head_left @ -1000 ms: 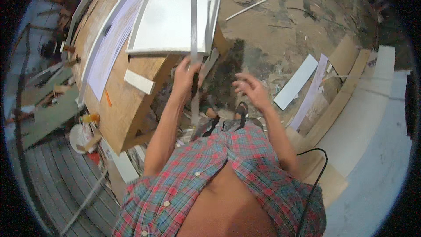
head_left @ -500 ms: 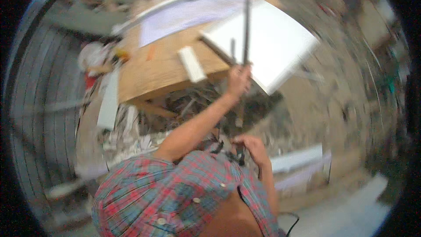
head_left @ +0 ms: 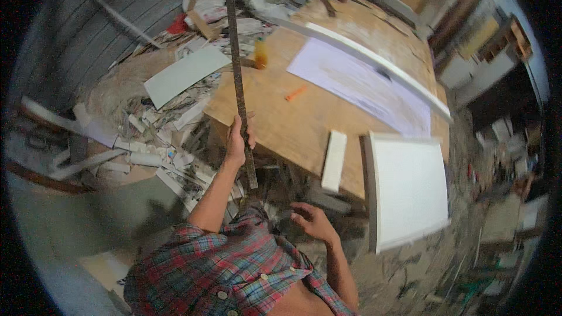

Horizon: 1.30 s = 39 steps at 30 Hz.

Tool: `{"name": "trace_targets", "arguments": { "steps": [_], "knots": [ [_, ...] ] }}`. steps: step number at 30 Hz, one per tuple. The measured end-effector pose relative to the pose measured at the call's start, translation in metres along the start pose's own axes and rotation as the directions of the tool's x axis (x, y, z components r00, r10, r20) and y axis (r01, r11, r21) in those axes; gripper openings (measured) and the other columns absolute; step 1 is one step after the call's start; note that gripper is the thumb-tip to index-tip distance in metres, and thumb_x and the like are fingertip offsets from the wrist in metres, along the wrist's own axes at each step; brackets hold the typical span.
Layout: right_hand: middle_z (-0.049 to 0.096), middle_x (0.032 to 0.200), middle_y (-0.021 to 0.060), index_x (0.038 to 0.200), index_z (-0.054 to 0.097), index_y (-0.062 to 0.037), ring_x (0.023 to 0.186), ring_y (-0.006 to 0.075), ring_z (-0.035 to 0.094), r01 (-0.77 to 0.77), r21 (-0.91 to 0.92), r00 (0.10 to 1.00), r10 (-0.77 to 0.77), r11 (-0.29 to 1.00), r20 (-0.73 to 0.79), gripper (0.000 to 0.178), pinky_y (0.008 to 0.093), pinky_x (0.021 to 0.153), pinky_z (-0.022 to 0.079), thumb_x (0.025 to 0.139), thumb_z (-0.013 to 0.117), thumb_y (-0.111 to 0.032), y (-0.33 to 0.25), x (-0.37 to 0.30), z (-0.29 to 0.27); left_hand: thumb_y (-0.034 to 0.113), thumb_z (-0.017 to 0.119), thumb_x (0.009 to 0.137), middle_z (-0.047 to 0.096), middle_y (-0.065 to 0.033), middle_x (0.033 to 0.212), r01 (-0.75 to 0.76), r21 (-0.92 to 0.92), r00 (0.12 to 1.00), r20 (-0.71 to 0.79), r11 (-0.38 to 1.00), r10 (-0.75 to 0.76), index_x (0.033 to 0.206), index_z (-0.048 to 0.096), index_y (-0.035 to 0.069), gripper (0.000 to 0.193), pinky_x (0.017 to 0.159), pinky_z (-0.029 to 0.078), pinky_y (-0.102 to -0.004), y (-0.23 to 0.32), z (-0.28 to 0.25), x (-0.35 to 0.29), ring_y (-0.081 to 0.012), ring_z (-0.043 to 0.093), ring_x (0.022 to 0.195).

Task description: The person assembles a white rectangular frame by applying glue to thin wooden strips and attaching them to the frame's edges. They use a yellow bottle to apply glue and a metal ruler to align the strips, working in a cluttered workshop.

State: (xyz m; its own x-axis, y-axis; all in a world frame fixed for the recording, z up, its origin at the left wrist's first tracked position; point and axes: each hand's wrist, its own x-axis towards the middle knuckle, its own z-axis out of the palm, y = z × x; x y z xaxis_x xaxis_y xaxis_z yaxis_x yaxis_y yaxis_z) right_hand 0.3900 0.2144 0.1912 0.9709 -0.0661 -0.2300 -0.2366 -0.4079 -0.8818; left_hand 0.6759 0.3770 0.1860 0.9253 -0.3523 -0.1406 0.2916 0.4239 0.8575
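One bare right hand (head_left: 315,224), loosely curled and empty, hangs short of the near edge of the counter (head_left: 269,114); the left hand (head_left: 235,147), at the near-left corner, closes around a long dark strip (head_left: 236,70). A white panel (head_left: 408,190) juts past the near-right corner; a white block (head_left: 334,161) lies at the near edge. Farther back, an orange stick (head_left: 296,93) lies toward the left edge, purple sheets (head_left: 360,86) and a long white bar (head_left: 404,85) beyond.

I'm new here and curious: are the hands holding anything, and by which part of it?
The left hand grips a long, narrow dark strip near its lower end in the picture. The right hand appears to hold nothing.
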Motion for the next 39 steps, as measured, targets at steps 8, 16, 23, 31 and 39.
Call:
{"name": "trace_targets", "arguments": {
  "steps": [8,16,23,31,39],
  "knots": [
    [0.062,0.124,0.0208,0.128,0.058,-0.004,0.118,0.0355,0.057,0.391,-0.611,0.92,-0.306,0.688,0.245,0.045,0.0439,0.098,0.047,0.091,0.064,-0.029,-0.115,0.382,-0.037,0.054,0.036,0.103,0.047,0.0024,0.068,-0.032,-0.02,0.996,-0.089,0.999,0.03,0.127,0.057,0.002,0.061,0.05,0.041,-0.0306,0.057,-0.067,0.145,-0.0112,0.046,0.049],
    [0.053,0.137,0.0156,0.128,0.06,-0.0099,0.124,0.0378,0.051,0.24,-0.96,0.964,-0.082,-0.143,0.253,0.047,0.0575,0.097,0.042,0.091,0.058,-0.038,-0.09,0.695,-0.017,0.053,0.035,0.103,0.045,0.0021,0.07,-0.041,-0.111,0.991,-0.132,0.993,0.026,0.134,0.051,0.0,0.063,0.049,0.039,-0.0271,0.095,-0.103,0.213,-0.0121,0.045,0.051],
    [0.07,0.113,0.0156,0.11,0.074,-0.0126,0.109,0.035,0.065,0.079,-0.996,0.921,0.378,0.047,0.091,0.042,0.0511,0.088,0.052,0.081,0.07,-0.043,-0.072,0.723,-0.075,0.055,0.036,0.103,0.049,0.0023,0.074,-0.21,-0.188,0.952,-0.262,0.959,0.157,0.136,0.051,0.0,0.065,0.056,0.041,-0.0263,0.079,-0.138,0.224,-0.0102,0.048,0.059],
    [0.07,0.102,0.0097,0.115,0.06,0.0008,0.083,0.0169,0.066,0.158,0.33,0.987,-0.156,0.931,-0.03,0.036,0.0337,0.076,0.054,0.086,0.071,-0.018,-0.121,0.547,-0.165,0.047,0.039,0.103,0.05,0.0049,0.077,-0.083,-0.295,0.99,-0.133,0.952,0.045,0.13,0.056,0.011,0.049,0.048,0.035,-0.0233,0.134,-0.057,0.28,-0.0071,0.042,0.056],
    [0.057,0.103,0.0087,0.128,0.047,-0.0109,0.092,0.0213,0.057,0.807,0.464,0.57,-0.273,0.366,-0.775,0.053,0.0436,0.091,0.045,0.078,0.062,-0.018,-0.216,0.354,-0.222,0.047,0.044,0.102,0.042,0.0064,0.076,0.039,-0.435,0.95,0.294,0.9,0.101,0.129,0.053,0.006,0.05,0.047,0.029,-0.0213,0.158,0.104,0.325,-0.0043,0.036,0.055]
  ]
}}
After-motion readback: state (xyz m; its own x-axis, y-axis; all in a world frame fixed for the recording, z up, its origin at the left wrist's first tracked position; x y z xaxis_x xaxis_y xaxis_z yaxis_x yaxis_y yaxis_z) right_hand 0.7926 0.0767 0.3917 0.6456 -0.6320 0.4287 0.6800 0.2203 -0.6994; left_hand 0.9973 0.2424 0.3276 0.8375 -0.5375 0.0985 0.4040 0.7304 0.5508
